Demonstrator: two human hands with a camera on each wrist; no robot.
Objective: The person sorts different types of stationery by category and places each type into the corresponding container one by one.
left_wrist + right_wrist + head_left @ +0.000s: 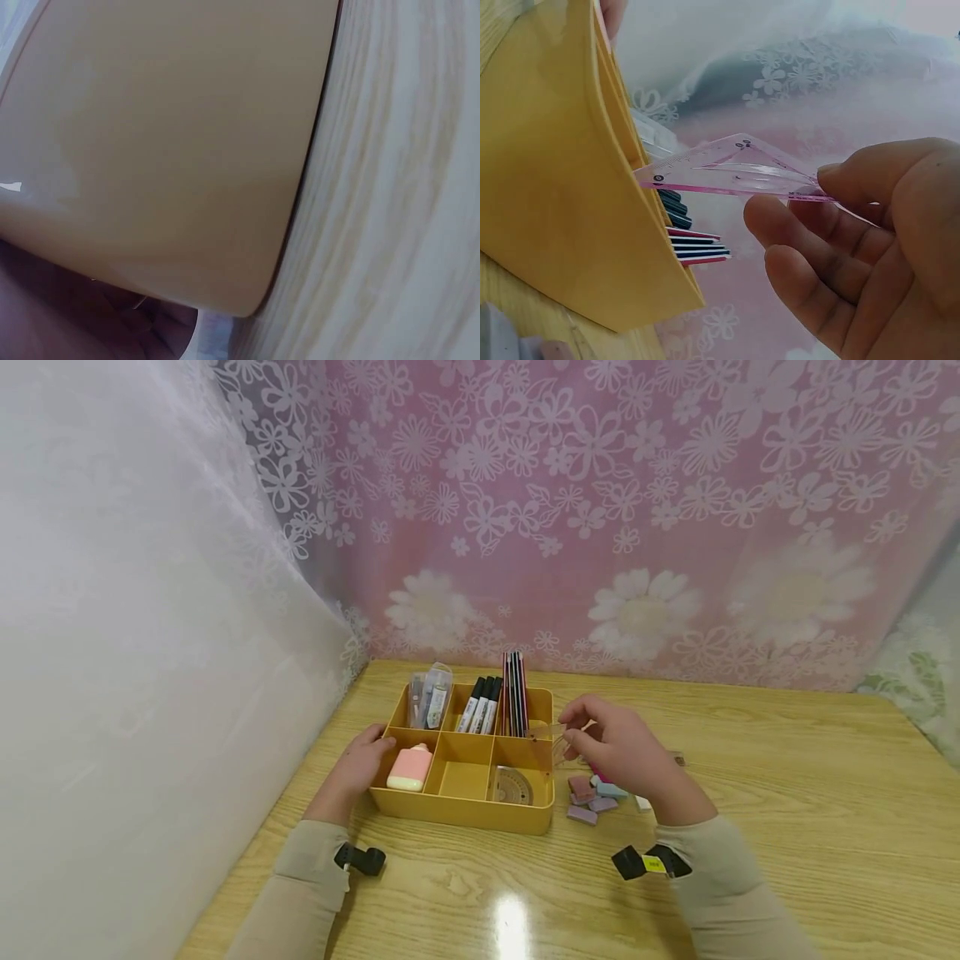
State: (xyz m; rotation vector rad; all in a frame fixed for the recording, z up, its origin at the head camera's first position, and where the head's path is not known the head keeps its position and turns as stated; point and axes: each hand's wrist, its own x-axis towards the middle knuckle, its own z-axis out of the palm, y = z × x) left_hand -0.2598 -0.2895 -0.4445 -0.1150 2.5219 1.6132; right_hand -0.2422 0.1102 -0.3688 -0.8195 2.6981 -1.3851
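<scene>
A yellow desk organizer (pixel 465 815) with several compartments stands on the table. My left hand (pixel 358 767) grips its left side, thumb at the rim; in the left wrist view those fingers (pixel 169 330) are partly hidden by the organizer's wall. At the right side, my right hand (pixel 618 747) pinches a clear pinkish set square (pixel 739 169) between thumb and fingertips. One corner of the set square overlaps the organizer's rim in the right wrist view. A clear protractor (pixel 513 787) leans in the front right compartment, and a pink-and-cream bottle-shaped item (pixel 411 768) lies in the front left one.
Black-capped markers (pixel 481 706) stand in the back middle compartment, thin booklets (pixel 515 693) to their right, clear plastic cases (pixel 431 697) at back left. Several small coloured eraser-like blocks (pixel 592 802) lie right of the organizer, under my right hand. A flowered curtain (pixel 562 568) hangs behind the table.
</scene>
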